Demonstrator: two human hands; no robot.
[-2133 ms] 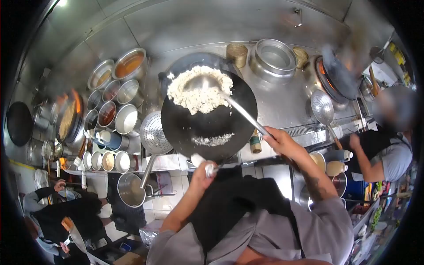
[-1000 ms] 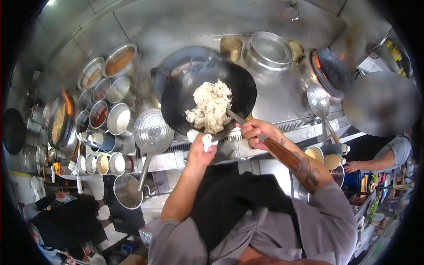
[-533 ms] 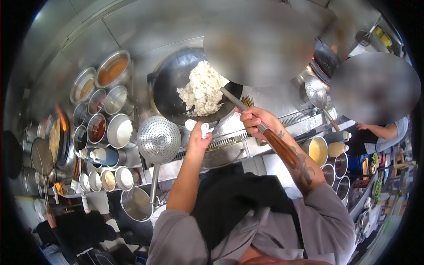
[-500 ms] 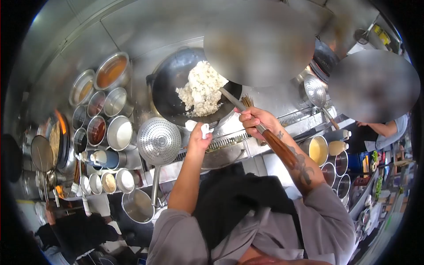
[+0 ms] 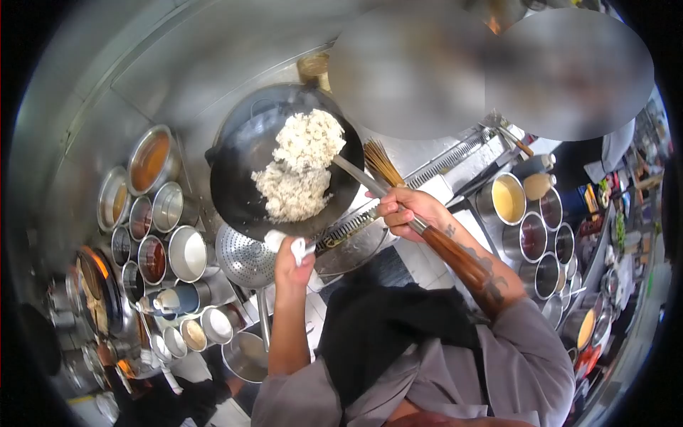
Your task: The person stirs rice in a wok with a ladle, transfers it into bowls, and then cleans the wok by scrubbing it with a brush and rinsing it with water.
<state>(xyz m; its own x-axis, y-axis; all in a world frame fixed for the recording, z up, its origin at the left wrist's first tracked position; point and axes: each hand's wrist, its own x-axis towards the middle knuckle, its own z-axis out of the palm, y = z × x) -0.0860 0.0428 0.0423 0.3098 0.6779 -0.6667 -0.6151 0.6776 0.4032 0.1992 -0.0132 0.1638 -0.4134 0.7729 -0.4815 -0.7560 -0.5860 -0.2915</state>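
Steaming white rice [image 5: 295, 196] lies in two clumps in a dark wok [image 5: 238, 135]. My right hand [image 5: 409, 212] is closed round the metal shaft of a long wok tool [image 5: 459, 250] with a wooden handle. Rice hides the tool's head, so ladle or spatula I cannot say; its handle runs back along my forearm. At the wok's near rim, my left hand [image 5: 293, 262] is closed on a folded white cloth [image 5: 299, 250]. Whether the cloth wraps a wok handle is hidden. A perforated strainer [image 5: 243, 255] rests just left of that hand.
Metal pots of sauces and seasonings, among them a red sauce pot [image 5: 152, 260], crowd the left side. A bamboo brush [image 5: 383, 162] lies right of the wok. More containers, including a yellow liquid pot [image 5: 508, 199], stand at right. Another person's dark sleeve [image 5: 174, 395] shows lower left.
The view has turned and shifted. The rice, one heap before, now shows as two clumps, the upper one by the tool's end. Both hands keep their holds.
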